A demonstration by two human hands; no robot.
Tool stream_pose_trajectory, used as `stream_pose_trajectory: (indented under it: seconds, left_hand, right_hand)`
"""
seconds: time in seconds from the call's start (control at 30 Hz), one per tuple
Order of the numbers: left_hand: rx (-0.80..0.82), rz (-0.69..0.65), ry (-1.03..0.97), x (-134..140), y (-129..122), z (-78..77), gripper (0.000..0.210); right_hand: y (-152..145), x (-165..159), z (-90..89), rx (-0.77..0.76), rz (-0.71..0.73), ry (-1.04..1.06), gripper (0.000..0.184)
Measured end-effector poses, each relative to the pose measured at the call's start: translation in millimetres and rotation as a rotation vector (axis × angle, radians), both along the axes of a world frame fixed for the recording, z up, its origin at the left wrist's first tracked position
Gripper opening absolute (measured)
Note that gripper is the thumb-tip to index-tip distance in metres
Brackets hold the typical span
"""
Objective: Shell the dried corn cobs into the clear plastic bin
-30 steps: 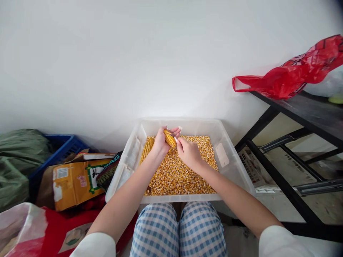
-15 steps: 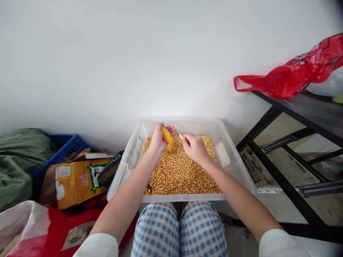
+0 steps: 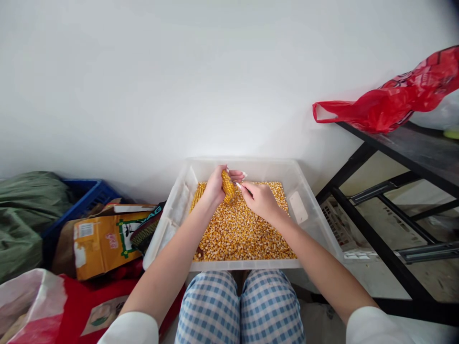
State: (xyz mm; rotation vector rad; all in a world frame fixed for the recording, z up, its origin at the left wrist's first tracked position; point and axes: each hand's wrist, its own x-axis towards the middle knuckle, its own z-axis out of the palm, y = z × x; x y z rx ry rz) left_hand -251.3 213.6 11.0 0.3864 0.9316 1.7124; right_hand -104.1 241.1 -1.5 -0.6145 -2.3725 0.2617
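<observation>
The corn cob (image 3: 228, 187) sat in the left hand (image 3: 215, 184), above the loose corn (image 3: 244, 234) in the tub (image 3: 247, 264). That hand was wrapped on it, some fingers reaching out. The right hand (image 3: 261, 198) was curled just beside it; I couldn't tell if it pinched anything. The cob looked light, hard and bumpy, best held round its middle. At left, a dark mesh thing (image 3: 145, 233) read "AG"; a yellow box (image 3: 102, 253) had a barcode label (image 3: 85, 230).

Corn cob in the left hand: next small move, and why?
Probably press the right hand against the corn cob to loosen some kernels. The left hand grips the cob, which looks mostly covered in kernels; the right thumb sits close beside it, and the plastic bin with loose kernels lies below.
</observation>
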Motion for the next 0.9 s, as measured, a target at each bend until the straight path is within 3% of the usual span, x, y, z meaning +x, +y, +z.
stream_pose_trajectory:
  seconds: [0.2, 0.33, 0.57, 0.73, 0.9]
  left_hand:
    - [-0.051, -0.048, 0.035, 4.1, 0.6, -1.5, 0.029]
    - [-0.021, -0.005, 0.003, 7.8, 1.1, -3.9, 0.027]
    - [0.010, 0.132, -0.157, 14.7, 0.1, -2.9, 0.026]
    - [0.001, 0.111, -0.249, 19.0, 1.1, -5.6, 0.022]
    - [-0.019, 0.112, -0.281, 13.8, 1.7, -3.6, 0.022]
  right_hand:
    - [1.9, -0.1, -2.8, 0.060, -0.025, -0.054, 0.034]
    - [-1.1, -2.6, -6.8, 0.066, -0.051, -0.070, 0.033]
    - [-14.1, -13.0, -18.1, -0.036, -0.146, 0.017, 0.031]
    - [-11.9, -17.6, -22.2, -0.136, -0.152, 0.102, 0.027]
    - [-4.3, -15.5, -14.0, -0.245, -0.129, 0.132, 0.030]
